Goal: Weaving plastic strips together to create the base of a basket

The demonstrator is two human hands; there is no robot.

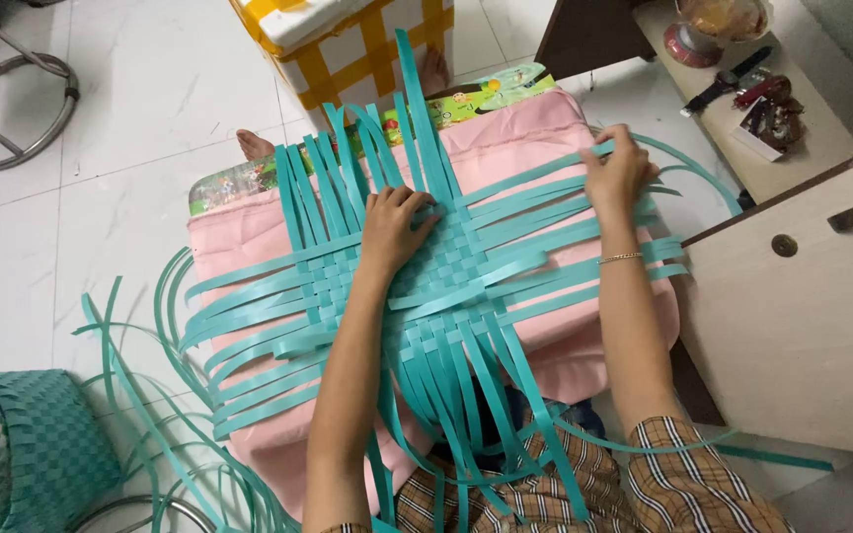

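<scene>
Head: left hand presses woven mat; right hand pulls strip.

Both bare forearms reach forward from the bottom of the view. The left hand lies palm down with its fingers curled and pressing, the wrist straight and the arm angled slightly inward. The right hand is stretched farther out, fingers bent in a pinching grip, a thin bracelet on its wrist. The hands are well apart.
</scene>
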